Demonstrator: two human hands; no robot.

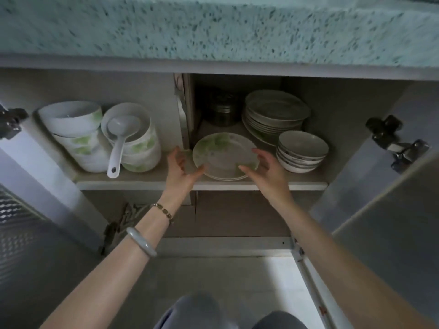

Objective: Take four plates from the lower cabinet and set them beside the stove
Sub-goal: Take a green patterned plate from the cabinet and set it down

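The green-patterned plates [224, 155] sit stacked at the shelf [142, 180] front edge. Your left hand [181, 168] and right hand [262, 167] flank them, fingers spread, empty. Slide fingertips beneath both rims, then lift level.

Single head-worn view, close, looking forward and down under the bench [213, 27] edge, into the open lower cabinet shelf [202, 185]

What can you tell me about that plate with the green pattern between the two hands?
The green-patterned plate is round, pale and glossy, apparently ceramic, with faded green leaf prints. It lies flat atop a short stack of similar plates at the shelf's front edge. The left hand and right hand, both open, flank its rim; contact is unclear.
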